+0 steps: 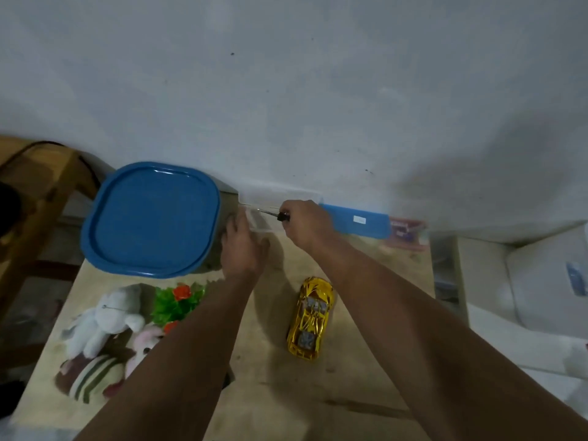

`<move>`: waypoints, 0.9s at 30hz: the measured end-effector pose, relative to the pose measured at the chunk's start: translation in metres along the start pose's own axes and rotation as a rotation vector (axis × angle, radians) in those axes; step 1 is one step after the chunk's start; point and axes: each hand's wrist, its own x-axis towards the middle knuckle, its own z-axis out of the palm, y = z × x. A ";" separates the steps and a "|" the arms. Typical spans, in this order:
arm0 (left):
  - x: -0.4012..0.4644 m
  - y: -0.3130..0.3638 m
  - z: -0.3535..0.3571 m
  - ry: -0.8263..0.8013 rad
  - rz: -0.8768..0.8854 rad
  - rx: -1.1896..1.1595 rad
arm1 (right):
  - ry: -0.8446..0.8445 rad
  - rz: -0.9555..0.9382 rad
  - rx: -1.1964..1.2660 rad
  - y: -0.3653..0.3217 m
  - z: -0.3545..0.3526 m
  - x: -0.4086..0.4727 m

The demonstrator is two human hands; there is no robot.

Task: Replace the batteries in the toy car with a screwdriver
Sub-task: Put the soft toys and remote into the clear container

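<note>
Screwdriver in right hand (table edge)

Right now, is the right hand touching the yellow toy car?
Apart. The head view shows the right hand gripping the screwdriver near the wall, with bare table between it and the toy car.

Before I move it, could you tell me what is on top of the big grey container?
A blue lid covers the grey container fully; nothing rests on the lid. The contents are hidden.
</note>
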 end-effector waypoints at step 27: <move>0.018 -0.001 0.005 0.090 -0.026 -0.123 | 0.361 -0.177 -0.197 0.023 0.025 -0.005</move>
